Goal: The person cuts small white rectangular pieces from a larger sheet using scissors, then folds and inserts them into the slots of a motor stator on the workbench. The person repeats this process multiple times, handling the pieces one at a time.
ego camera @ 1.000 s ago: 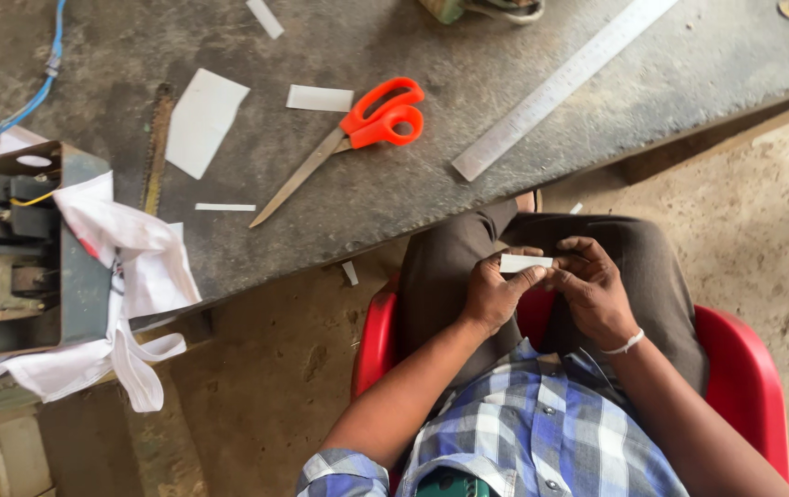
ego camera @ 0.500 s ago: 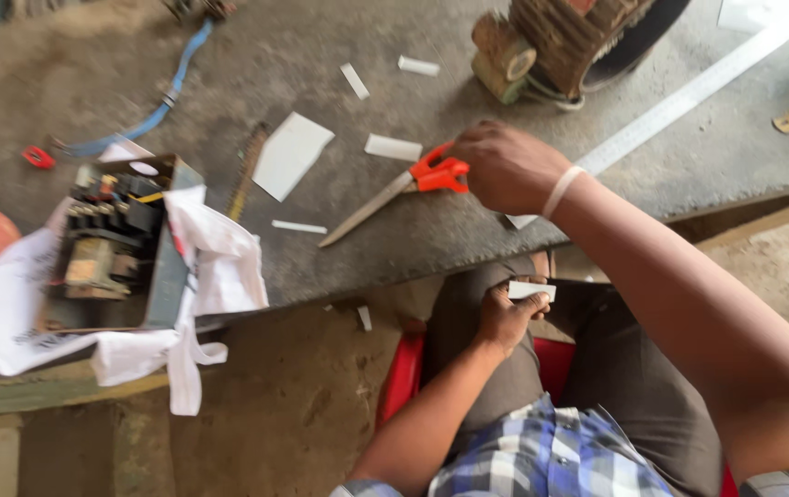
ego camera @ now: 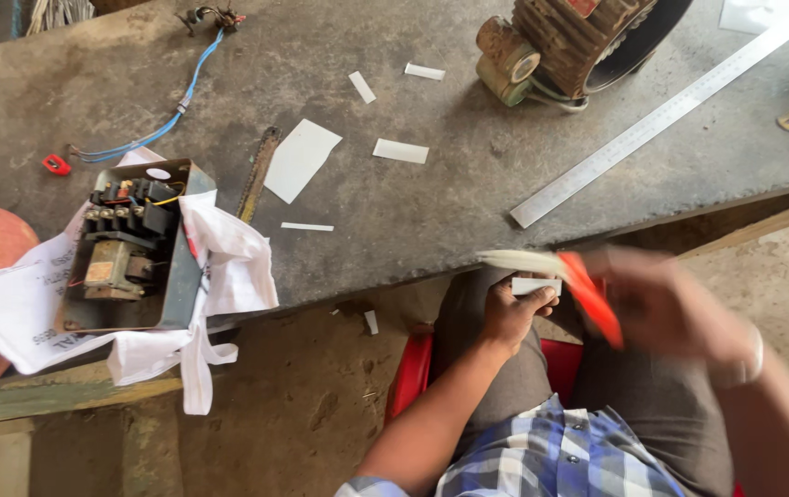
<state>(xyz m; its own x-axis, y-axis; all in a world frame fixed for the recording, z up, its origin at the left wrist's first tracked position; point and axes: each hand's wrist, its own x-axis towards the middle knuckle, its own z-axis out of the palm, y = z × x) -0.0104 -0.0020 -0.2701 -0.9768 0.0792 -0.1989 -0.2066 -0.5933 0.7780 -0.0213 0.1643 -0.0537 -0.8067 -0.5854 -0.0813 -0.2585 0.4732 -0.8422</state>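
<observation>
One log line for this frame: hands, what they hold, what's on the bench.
left hand: holds white paper strip | right hand: blurred, grips orange-handled scissors | bench: steel ruler, paper scraps, motor

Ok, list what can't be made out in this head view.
- Right hand: motion-blurred; its grip on the orange-handled scissors is unreadable, as is whether the blades are open.
- White paper strip: partly covered by the left hand.
- Electric motor: cut off by the top edge.
- Steel ruler: markings too small.
- Open switch box: wiring too small to trace.
</observation>
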